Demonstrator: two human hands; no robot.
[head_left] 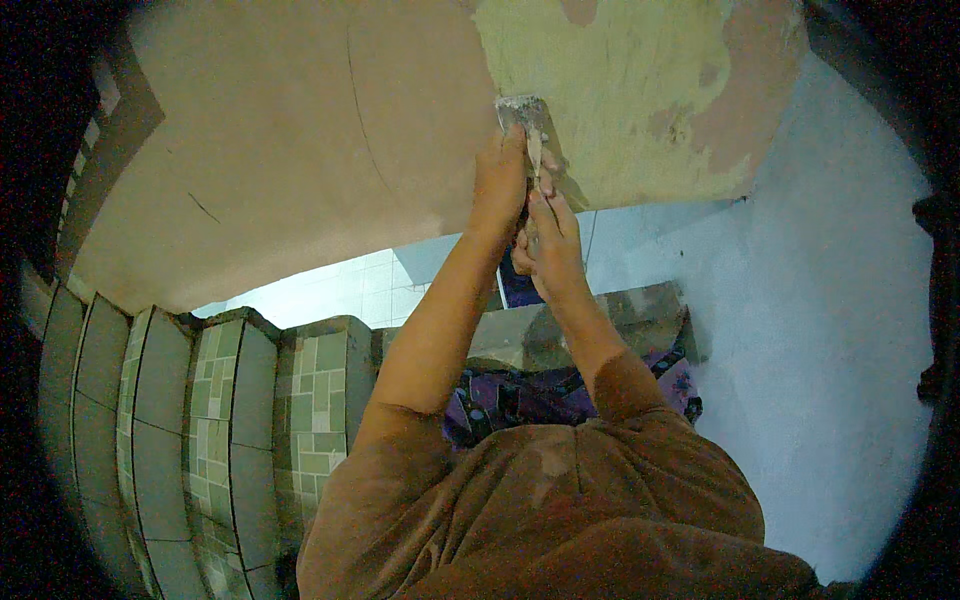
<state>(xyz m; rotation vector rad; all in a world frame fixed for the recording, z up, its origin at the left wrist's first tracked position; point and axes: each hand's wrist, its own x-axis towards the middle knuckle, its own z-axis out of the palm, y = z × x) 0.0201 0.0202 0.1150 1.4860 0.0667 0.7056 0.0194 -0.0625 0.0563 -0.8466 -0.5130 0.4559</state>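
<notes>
Grey metal showed on the scraper clamped by the left hand near the wall, just beyond the right hand, whose fingers gripped a slim knife pointing lengthwise toward it.

Bare hands and a white-smeared flat blade against a patchy beige-and-yellow wall.
The left grip holds the blade, thumb up; the right grip, just below, closes round a slim pale tool. Tiled stairs stand left, a bluish wall right.
</notes>
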